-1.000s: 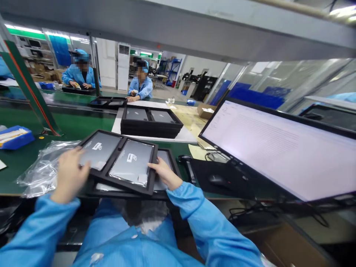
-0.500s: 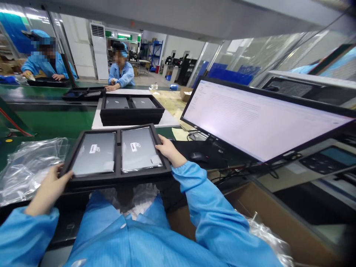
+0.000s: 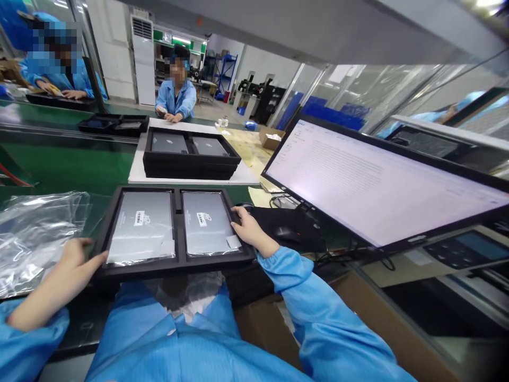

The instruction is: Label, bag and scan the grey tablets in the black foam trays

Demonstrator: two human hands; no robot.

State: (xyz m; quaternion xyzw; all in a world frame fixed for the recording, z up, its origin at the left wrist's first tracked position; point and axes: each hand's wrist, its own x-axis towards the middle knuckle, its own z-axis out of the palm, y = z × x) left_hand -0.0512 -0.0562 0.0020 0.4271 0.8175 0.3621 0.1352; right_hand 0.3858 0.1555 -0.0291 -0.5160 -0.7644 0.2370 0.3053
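I have the left hand (image 3: 75, 260) clasped on the near left corner of the black two-compartment tray (image 3: 177, 265), thumb over the rim. The right hand (image 3: 248, 231) has its grip closed on the tray's right edge, fingers laid across the rim beside the right compartment. The tray sits about level between the two hands, at the near edge of the green counter (image 3: 59, 164) and just in front of the blue coat. I cannot tell whether it rests on the counter or hangs clear of it.

Each compartment carries a flat panel with a white label. The left grey panel (image 3: 141, 231) and the right grey panel (image 3: 207, 223) lie side by side, the tray's middle bar between them.

Crumpled clear plastic bags (image 3: 35, 233) lie on the counter just left of the tray, near the left hand. Beyond the tray a stack of black trays (image 3: 191, 159) stands on a white board (image 3: 137, 170). To the right leans a large tilted monitor (image 3: 369, 185) with a pale lit screen, and a black mouse (image 3: 286, 232) lies under it, close to the right hand. A co-worker in a blue coat (image 3: 177, 98) sits across the counter.
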